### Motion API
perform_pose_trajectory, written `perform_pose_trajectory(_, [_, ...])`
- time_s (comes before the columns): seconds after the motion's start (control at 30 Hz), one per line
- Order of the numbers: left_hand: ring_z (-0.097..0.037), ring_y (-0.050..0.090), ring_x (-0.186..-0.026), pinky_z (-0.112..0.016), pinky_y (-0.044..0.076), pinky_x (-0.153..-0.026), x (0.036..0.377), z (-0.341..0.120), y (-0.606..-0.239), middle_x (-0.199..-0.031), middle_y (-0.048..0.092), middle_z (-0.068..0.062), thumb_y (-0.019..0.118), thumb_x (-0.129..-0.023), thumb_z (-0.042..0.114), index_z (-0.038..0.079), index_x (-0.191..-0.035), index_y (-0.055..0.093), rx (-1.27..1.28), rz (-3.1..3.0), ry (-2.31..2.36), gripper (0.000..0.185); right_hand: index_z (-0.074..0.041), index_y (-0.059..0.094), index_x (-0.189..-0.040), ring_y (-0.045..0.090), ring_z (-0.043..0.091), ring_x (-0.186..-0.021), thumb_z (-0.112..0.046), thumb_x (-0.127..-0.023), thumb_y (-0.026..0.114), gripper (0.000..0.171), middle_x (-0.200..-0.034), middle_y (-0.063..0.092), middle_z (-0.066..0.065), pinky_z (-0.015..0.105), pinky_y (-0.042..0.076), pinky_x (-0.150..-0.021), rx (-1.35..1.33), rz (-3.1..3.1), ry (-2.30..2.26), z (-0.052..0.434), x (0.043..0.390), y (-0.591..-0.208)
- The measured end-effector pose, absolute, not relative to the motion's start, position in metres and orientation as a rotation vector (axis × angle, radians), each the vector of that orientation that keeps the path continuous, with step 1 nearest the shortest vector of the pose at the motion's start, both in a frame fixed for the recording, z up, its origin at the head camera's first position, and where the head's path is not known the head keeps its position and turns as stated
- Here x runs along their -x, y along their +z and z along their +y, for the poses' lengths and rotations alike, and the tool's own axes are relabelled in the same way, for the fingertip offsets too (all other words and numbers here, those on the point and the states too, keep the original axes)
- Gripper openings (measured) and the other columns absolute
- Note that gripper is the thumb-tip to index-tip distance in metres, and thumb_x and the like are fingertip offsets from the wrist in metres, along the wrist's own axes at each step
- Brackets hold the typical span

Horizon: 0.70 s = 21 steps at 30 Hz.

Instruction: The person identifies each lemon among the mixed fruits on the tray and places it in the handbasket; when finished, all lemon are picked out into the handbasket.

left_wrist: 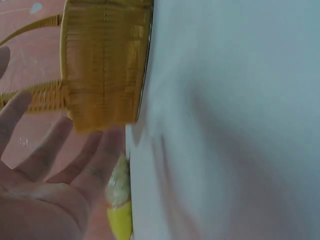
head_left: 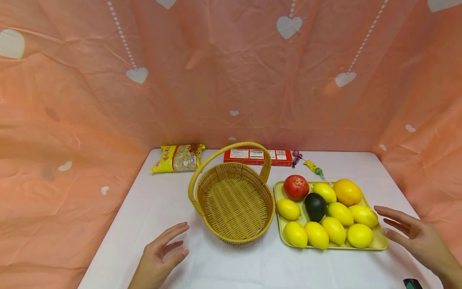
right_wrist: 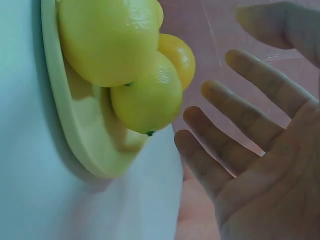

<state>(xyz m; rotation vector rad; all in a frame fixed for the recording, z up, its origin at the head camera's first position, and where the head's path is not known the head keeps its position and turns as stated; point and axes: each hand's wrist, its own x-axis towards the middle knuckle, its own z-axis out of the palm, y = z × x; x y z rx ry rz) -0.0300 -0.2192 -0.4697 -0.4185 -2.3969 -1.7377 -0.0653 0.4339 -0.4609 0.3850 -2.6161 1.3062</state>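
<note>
A round wicker basket (head_left: 236, 208) with a tall arched handle stands mid-table with nothing in it. Left of its front edge, my left hand (head_left: 159, 255) hovers with fingers extended, apart from the basket and holding nothing. To the right lies a yellow tray (head_left: 379, 241) of fruit: several lemons (head_left: 317, 235), a pomegranate (head_left: 296, 187), a dark green avocado (head_left: 315, 206) and an orange fruit (head_left: 347, 192). Just beyond the tray's right edge is my right hand (head_left: 418, 237), fingers spread; in the right wrist view it faces the lemons (right_wrist: 147, 95) without touching them.
At the back left lies a yellow food packet (head_left: 180, 157). Behind the basket is a red box (head_left: 258, 157), with lollipops (head_left: 317, 170) beside it. A dark object (head_left: 412, 283) shows at the front right edge. Pink cloth (head_left: 231, 80) with white hearts surrounds the table.
</note>
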Motion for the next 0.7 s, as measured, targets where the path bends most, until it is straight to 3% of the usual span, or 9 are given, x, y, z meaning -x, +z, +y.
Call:
perform_pose_trajectory(0.13, [0.003,0.062,-0.133,-0.027,0.064,-0.102,0.033,-0.204,-0.479,-0.151,0.065,0.011,0.08,-0.097,-0.003,0.002,-0.143,0.07,0.38,-2.406,-1.83,0.048,0.003,0.06,-0.153,0.055,-0.023,-0.125,0.014,-0.096,0.074,0.06,-0.143,0.061,-0.037,-0.003,0.047,-0.095,-0.307,-2.647,1.327,0.432,0.071,-0.466])
perform_pose_trajectory(0.37, [0.0,0.062,-0.135,-0.029,0.063,-0.106,0.036,-0.178,-0.483,-0.163,0.052,-0.025,0.078,-0.1,0.001,0.004,-0.145,0.069,0.283,-2.401,-2.0,0.047,0.007,0.059,-0.151,0.054,-0.024,-0.125,0.01,-0.098,0.074,0.055,-0.139,0.062,-0.038,-0.004,0.045,-0.096,-0.289,-2.63,1.346,0.428,0.082,-0.473])
perform_pose_trajectory(0.53, [-0.017,0.067,-0.134,-0.028,0.063,-0.105,0.037,-0.157,-0.483,-0.163,0.053,-0.021,0.082,-0.098,0.004,0.004,-0.144,0.07,0.101,-2.349,-2.011,0.048,0.012,0.06,-0.147,0.056,-0.023,-0.122,0.009,-0.098,0.075,0.052,-0.136,0.063,-0.038,-0.004,0.046,-0.096,-0.283,-2.646,1.349,0.428,0.087,-0.48])
perform_pose_trajectory(0.7, [-0.039,0.064,-0.138,-0.032,0.063,-0.106,0.037,-0.138,-0.483,-0.164,0.053,-0.016,0.086,-0.096,0.012,0.014,-0.143,0.073,-0.142,-2.308,-2.005,0.049,0.008,0.061,-0.148,0.052,-0.028,-0.114,-0.003,-0.101,0.078,0.052,-0.129,0.057,-0.046,-0.004,0.049,-0.087,-0.147,-2.738,1.343,0.429,0.088,-0.487])
